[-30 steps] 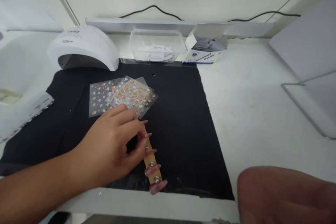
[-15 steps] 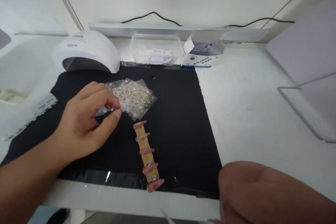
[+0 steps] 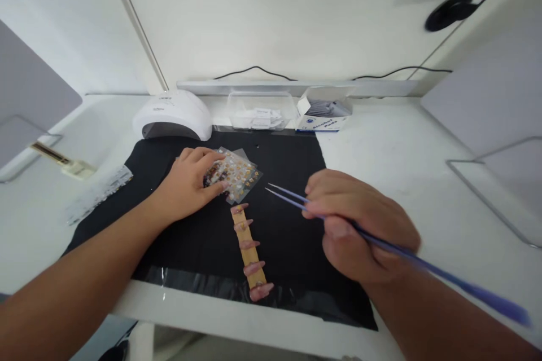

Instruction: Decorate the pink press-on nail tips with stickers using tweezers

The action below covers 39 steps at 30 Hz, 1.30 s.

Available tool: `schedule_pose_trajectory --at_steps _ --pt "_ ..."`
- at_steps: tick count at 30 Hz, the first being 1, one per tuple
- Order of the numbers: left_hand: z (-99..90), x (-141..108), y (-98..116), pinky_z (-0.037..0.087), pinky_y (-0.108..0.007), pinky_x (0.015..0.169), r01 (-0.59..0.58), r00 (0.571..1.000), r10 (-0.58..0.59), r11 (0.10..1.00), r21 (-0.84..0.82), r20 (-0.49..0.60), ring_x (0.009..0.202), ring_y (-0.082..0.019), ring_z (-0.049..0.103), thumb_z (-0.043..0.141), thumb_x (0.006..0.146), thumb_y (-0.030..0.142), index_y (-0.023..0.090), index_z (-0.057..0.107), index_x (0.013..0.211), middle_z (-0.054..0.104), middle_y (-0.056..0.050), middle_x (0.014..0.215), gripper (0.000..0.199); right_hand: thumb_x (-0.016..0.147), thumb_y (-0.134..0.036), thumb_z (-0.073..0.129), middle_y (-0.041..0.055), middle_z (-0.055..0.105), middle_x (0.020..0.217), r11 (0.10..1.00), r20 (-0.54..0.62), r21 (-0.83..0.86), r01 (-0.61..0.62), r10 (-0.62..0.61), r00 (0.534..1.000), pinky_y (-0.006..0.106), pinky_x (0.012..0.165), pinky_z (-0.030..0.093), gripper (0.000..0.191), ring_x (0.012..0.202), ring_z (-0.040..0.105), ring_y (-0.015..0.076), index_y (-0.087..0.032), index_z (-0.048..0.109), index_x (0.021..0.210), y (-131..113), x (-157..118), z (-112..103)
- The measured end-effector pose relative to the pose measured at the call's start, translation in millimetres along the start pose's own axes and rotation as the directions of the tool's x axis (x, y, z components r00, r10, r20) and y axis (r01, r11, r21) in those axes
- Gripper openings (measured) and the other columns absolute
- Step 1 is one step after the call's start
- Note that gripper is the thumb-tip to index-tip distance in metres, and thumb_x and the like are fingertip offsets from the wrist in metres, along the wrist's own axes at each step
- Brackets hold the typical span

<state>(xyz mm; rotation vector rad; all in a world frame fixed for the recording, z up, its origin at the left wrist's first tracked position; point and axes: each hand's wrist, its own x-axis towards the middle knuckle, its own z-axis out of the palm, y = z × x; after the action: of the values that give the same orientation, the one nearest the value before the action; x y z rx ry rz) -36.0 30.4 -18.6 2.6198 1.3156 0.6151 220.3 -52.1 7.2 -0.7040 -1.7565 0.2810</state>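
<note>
My left hand [image 3: 192,180] lies on overlapping clear sticker sheets [image 3: 242,172] with small orange and white motifs; its thumb and index finger are apart on them. My right hand [image 3: 359,225] is closed around purple tweezers [image 3: 292,197]. Their fine tips point left toward the sheets, slightly apart, with nothing visible between them. Just below the sheets stands a tan strip [image 3: 246,236] bearing several pink false nails [image 3: 254,268] across it, one above another. Neither hand touches the strip.
A black mat [image 3: 199,242] covers the table's middle. Behind it are a white nail lamp [image 3: 173,115], a clear plastic box [image 3: 237,110] with white packets, and an alcohol pads box [image 3: 324,122]. More sheets [image 3: 101,192] and a pale bottle-like item [image 3: 76,167] lie left.
My right hand has risen from the lower right over the mat, now showing the tweezers. My left hand has come down onto the sticker sheets. The camera view has shifted.
</note>
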Motion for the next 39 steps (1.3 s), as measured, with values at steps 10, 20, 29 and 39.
schedule_pose_trajectory --at_steps 10,20,29,39 --pt "15.9 1 1 0.028 -0.063 0.107 0.089 0.975 -0.121 0.982 0.169 0.185 0.137 -0.042 0.034 0.064 0.083 0.054 0.026 0.053 0.139 0.04 -0.012 0.153 0.063 0.088 -0.022 0.055 -0.0009 0.063 0.067 0.874 -0.098 0.246 -0.419 0.453 0.886 0.026 0.054 0.042 0.013 0.06 0.055 0.0135 -0.02 0.066 0.082 26 1 14" --pt "14.4 2 0 0.034 -0.06 0.105 0.053 0.986 -0.07 0.991 0.12 0.148 0.132 -0.036 0.041 0.064 0.085 0.048 0.028 0.06 0.13 0.049 -0.009 0.147 0.049 0.085 -0.026 0.058 -0.0023 0.063 0.064 0.719 -0.037 0.456 -0.525 0.605 0.795 0.026 0.056 0.04 0.012 0.057 0.054 0.0123 -0.02 0.066 0.077 36 4 19" --pt "15.2 1 -1 0.036 -0.058 0.104 -0.027 0.988 0.015 0.997 0.077 0.154 0.127 -0.035 0.044 0.062 0.087 0.042 0.028 0.061 0.129 0.054 -0.009 0.14 0.044 0.091 -0.039 0.058 0.0009 0.067 0.07 0.602 0.179 0.538 -0.59 0.602 0.778 0.034 0.077 0.044 0.022 0.073 0.062 0.0178 -0.02 0.068 0.084 43 4 34" --pt "13.5 3 3 0.037 -0.06 0.103 0.004 0.987 -0.016 0.997 0.074 0.159 0.127 -0.036 0.046 0.063 0.087 0.037 0.024 0.055 0.135 0.057 -0.009 0.139 0.051 0.093 -0.044 0.057 0.0014 0.069 0.074 0.632 0.173 0.498 -0.595 0.599 0.782 0.039 0.084 0.044 0.028 0.079 0.064 0.019 -0.02 0.07 0.088 43 6 36"
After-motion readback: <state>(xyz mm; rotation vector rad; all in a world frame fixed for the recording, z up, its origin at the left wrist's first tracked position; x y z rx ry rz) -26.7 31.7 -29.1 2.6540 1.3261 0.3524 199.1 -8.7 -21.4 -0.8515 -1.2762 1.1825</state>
